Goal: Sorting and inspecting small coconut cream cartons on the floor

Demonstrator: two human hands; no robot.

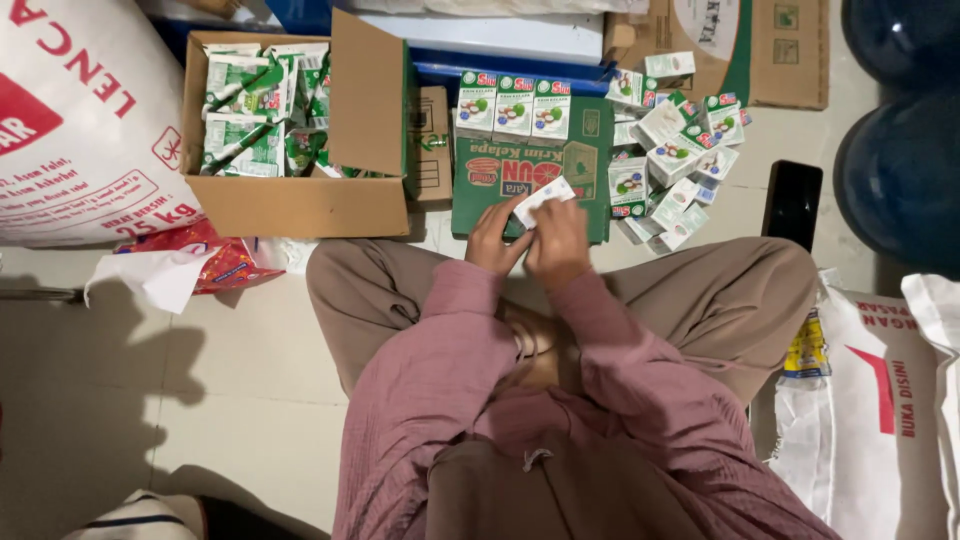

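Head view: my left hand [492,238] and right hand [557,243] together pinch one small white carton [543,200] over the flat green box [590,165] before my knees. Three cartons [513,106] stand in a row at its far edge; a loose pile [668,160] lies right. I judge square, label-forward placement beside that row works best.

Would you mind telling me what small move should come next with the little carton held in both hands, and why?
Probably stand it beside the three upright cartons at the far edge of the green box. Both the left hand and right hand hold one small carton above that box, the row has room on its right, and a loose pile of cartons lies unsorted alongside.
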